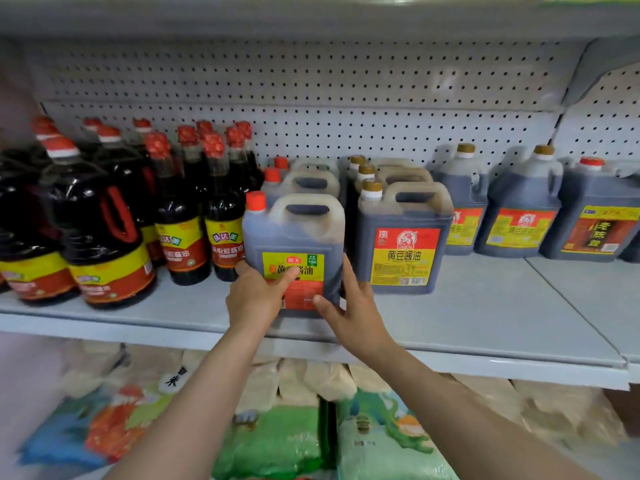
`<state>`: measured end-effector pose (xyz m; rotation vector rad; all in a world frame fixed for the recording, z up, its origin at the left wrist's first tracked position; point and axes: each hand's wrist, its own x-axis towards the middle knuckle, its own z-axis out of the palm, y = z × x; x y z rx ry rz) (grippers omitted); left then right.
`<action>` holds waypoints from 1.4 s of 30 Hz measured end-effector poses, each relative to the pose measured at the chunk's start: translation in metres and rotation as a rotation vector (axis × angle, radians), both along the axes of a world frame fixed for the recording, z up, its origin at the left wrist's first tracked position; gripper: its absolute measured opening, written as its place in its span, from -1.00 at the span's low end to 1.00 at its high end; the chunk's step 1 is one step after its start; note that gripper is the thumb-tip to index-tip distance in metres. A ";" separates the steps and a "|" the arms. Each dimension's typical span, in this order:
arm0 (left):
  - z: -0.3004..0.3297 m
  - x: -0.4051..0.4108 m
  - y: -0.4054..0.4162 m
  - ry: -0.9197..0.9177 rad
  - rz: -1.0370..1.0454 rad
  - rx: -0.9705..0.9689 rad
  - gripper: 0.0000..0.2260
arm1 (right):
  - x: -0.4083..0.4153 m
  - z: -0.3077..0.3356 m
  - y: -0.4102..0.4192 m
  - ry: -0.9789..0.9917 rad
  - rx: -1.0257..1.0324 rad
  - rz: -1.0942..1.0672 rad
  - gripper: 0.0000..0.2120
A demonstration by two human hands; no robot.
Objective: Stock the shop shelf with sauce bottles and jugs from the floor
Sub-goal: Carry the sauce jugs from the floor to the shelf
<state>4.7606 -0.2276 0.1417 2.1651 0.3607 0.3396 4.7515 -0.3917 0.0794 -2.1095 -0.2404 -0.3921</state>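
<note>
Rice bags [277, 441] are lying below the shelf [485, 320]. Left hand [254, 296] and right hand [353, 310] are gripping the red-capped jug [294, 244], standing at the shelf's front. Gold-capped jug [403, 237] is standing just beside its right; bottles [180, 216] are standing to its left.
</note>
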 end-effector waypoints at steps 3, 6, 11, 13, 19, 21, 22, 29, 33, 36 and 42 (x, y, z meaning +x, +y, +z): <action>-0.002 0.012 0.011 -0.017 -0.034 0.002 -0.26 | 0.006 0.002 0.012 0.034 0.006 -0.039 -0.14; -0.005 0.016 0.014 -0.033 -0.063 0.004 -0.27 | 0.007 0.004 0.018 0.037 -0.014 -0.090 -0.14; -0.008 0.018 0.020 -0.047 -0.117 0.012 -0.29 | 0.007 0.002 0.026 0.021 -0.030 -0.162 -0.15; -0.009 0.019 0.022 -0.048 -0.138 0.011 -0.30 | 0.007 0.002 0.029 0.030 -0.032 -0.194 -0.15; -0.007 0.025 0.028 -0.037 -0.187 -0.019 -0.27 | 0.004 0.007 0.039 0.069 -0.037 -0.249 -0.16; -0.007 0.024 0.031 -0.027 -0.206 -0.048 -0.26 | 0.002 0.013 0.038 0.109 -0.026 -0.248 -0.19; -0.007 0.023 0.032 -0.024 -0.224 -0.066 -0.25 | 0.001 0.016 0.036 0.126 -0.029 -0.253 -0.21; -0.014 -0.009 0.021 -0.139 -0.255 -0.110 -0.02 | -0.047 0.028 0.011 0.133 -0.070 -0.393 -0.32; -0.008 -0.050 -0.014 -0.237 -0.378 -0.118 -0.09 | -0.110 0.039 -0.024 0.118 -0.125 -0.499 -0.38; -0.013 -0.088 -0.049 -0.170 -0.584 -0.160 -0.17 | -0.170 0.040 -0.055 0.130 -0.145 -0.614 -0.39; -0.048 -0.181 -0.118 0.092 -0.959 -0.128 -0.24 | -0.309 0.025 -0.104 0.310 -0.219 -0.854 -0.31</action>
